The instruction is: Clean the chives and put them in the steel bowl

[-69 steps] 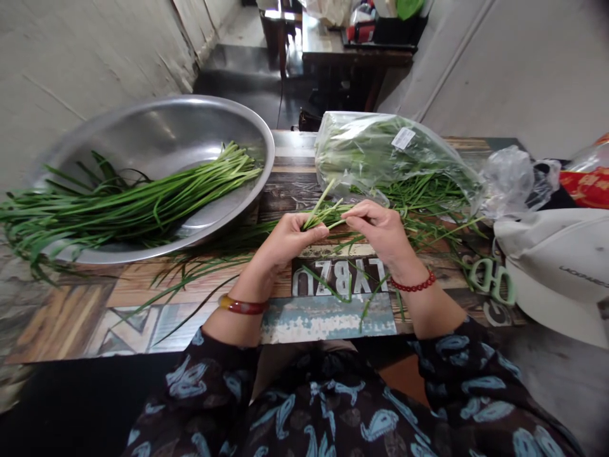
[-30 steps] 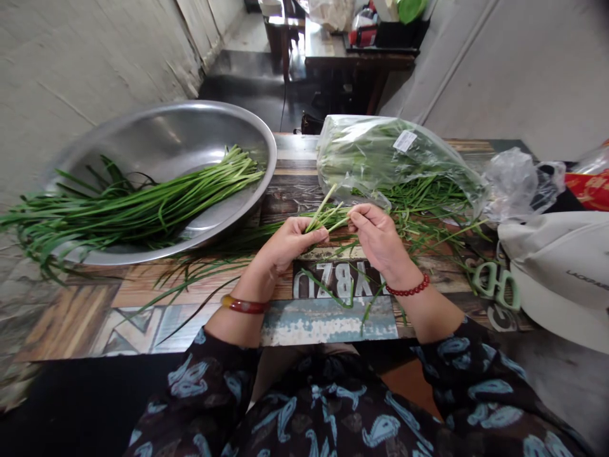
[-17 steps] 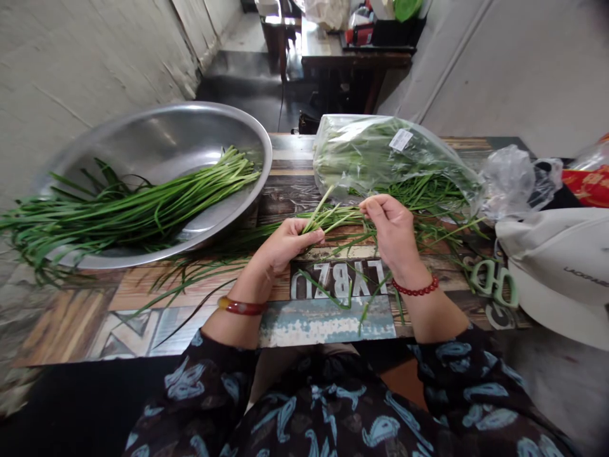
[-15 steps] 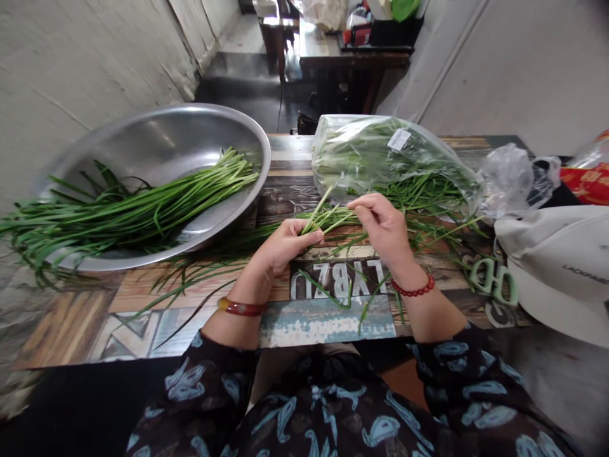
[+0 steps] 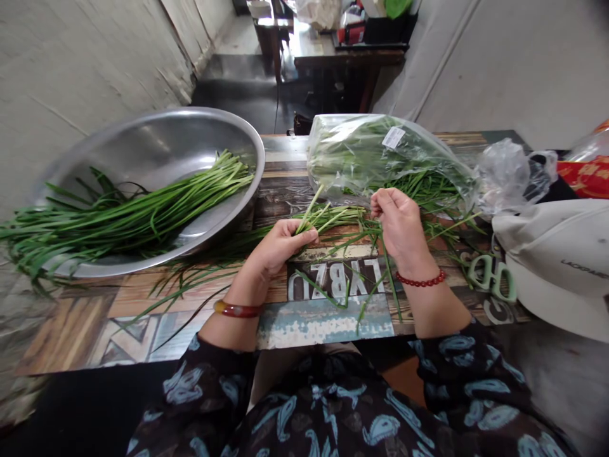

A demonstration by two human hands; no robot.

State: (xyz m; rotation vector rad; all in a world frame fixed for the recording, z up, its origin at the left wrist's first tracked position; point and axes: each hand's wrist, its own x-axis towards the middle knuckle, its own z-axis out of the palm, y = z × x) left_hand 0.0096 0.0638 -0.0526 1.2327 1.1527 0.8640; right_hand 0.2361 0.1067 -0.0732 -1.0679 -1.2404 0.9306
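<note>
My left hand [image 5: 285, 242] is closed round the pale stem ends of a few garlic chives [image 5: 328, 218], thumb on top. Stems poke out past its fingers toward the plastic bag. To the right, my right hand [image 5: 397, 219] is pinched shut and raised a little off the table, apart from those stems; whatever lies between its fingertips is too small to make out. Loose green leaves lie under and around both hands. A big bunch of garlic chives [image 5: 190, 200] rests in the steel basin [image 5: 157, 136] on the left, its leafy ends hanging over the rim.
A clear plastic bag [image 5: 354, 149] of greens lies behind my hands. On the right are green-handled scissors [image 5: 492, 276], a pale cap [image 5: 554, 260] and a crumpled plastic bag [image 5: 504, 171]. Scraps of leaf litter the patterned table [image 5: 328, 324]. Another table [image 5: 342, 57] stands beyond.
My right hand has drawn away from the stems, to the right and slightly up, with its fingers curling tighter. My left hand keeps its hold on the garlic chives.
</note>
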